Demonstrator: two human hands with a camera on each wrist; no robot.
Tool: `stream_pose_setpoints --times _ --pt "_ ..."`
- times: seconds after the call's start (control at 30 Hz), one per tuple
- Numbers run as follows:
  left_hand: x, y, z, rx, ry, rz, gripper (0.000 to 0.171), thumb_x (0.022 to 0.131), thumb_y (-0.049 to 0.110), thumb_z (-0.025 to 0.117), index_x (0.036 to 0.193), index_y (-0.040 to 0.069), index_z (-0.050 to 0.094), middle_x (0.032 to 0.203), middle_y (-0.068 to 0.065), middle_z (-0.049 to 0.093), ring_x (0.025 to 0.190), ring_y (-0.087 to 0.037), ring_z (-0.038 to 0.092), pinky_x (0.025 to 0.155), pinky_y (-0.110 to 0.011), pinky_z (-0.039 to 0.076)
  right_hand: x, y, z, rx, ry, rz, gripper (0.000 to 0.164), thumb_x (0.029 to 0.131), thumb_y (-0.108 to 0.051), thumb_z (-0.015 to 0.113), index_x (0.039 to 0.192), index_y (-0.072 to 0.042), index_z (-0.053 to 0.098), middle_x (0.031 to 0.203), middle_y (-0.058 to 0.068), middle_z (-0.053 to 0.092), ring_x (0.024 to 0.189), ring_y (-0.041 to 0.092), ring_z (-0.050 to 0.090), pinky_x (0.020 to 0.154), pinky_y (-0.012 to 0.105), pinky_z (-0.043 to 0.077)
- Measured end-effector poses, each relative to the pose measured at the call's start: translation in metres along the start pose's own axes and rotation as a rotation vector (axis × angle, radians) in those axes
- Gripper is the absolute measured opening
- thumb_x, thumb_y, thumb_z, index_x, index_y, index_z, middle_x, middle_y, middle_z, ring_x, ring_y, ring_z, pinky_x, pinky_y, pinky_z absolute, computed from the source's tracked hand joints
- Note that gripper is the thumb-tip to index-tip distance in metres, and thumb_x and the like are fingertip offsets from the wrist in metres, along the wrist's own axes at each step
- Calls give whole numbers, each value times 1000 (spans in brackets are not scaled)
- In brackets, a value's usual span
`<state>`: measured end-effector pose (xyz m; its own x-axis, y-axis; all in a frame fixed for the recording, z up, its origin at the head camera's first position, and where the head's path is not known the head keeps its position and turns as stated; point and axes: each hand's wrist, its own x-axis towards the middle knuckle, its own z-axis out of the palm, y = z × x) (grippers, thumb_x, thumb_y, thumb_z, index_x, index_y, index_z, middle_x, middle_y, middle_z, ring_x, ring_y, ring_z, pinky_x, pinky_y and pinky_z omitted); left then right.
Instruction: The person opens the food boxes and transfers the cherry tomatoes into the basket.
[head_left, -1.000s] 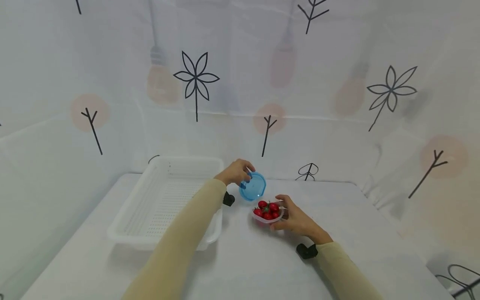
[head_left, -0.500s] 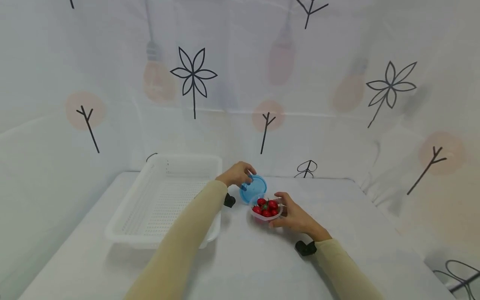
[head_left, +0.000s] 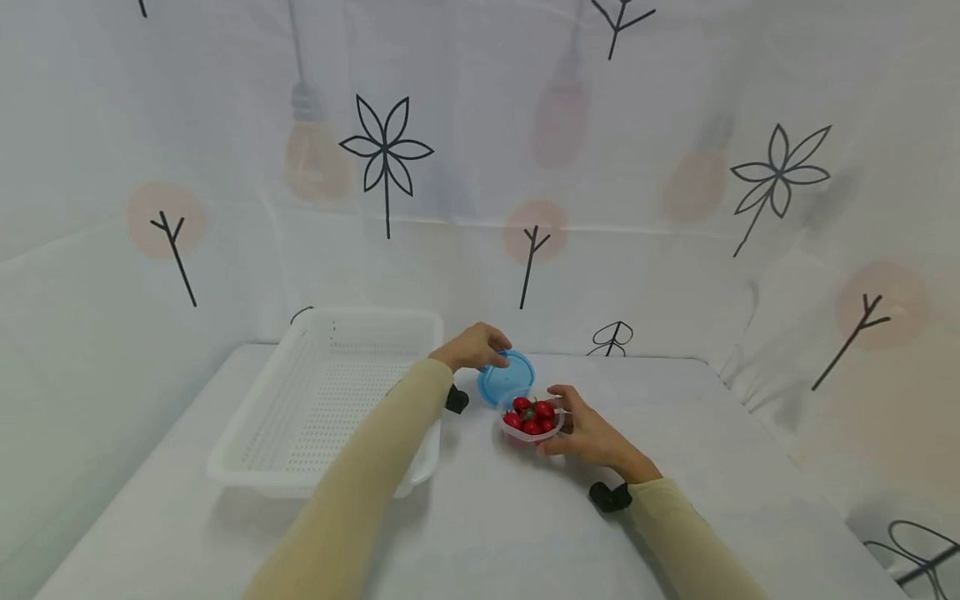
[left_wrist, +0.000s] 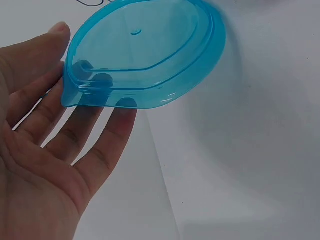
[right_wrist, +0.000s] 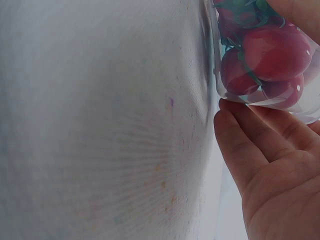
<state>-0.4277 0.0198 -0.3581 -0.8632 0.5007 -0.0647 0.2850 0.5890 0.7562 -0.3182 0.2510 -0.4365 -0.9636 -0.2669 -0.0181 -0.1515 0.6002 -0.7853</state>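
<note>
My left hand (head_left: 477,347) holds a translucent blue lid (head_left: 507,379) by its edge. In the left wrist view the thumb lies at the near rim of the lid, and fingertips (left_wrist: 125,107) show through the plastic from behind. Close in front of the lid stands a small clear plastic container (head_left: 525,438) filled with red cherry tomatoes (head_left: 531,414) with green stems. My right hand (head_left: 592,433) grips the container from its right side, thumb in front and fingers behind. The right wrist view has fingers (right_wrist: 240,145) against the clear wall.
A large white perforated plastic basket (head_left: 322,481) stands on the left of the white-covered table (head_left: 510,533), partly behind the left sleeve (head_left: 375,467). A white curtain (head_left: 465,275) printed with trees and flowers hangs behind the table.
The lid has tipped slightly in my left hand, and its lower edge now lies nearer the container's rim. The right hand keeps its grip on the container; the view has shifted a little.
</note>
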Motion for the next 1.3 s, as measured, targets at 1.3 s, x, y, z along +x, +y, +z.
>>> stream_pose_setpoints --times 1.3 --pt "-12 13 2 45 -52 74 37 85 15 72 121 13 62 116 -3 63 110 -21 58 88 -33 50 1 1 3 -15 10 33 102 65 -39 86 144 -18 25 140 10 43 121 35 48 95 51 45"
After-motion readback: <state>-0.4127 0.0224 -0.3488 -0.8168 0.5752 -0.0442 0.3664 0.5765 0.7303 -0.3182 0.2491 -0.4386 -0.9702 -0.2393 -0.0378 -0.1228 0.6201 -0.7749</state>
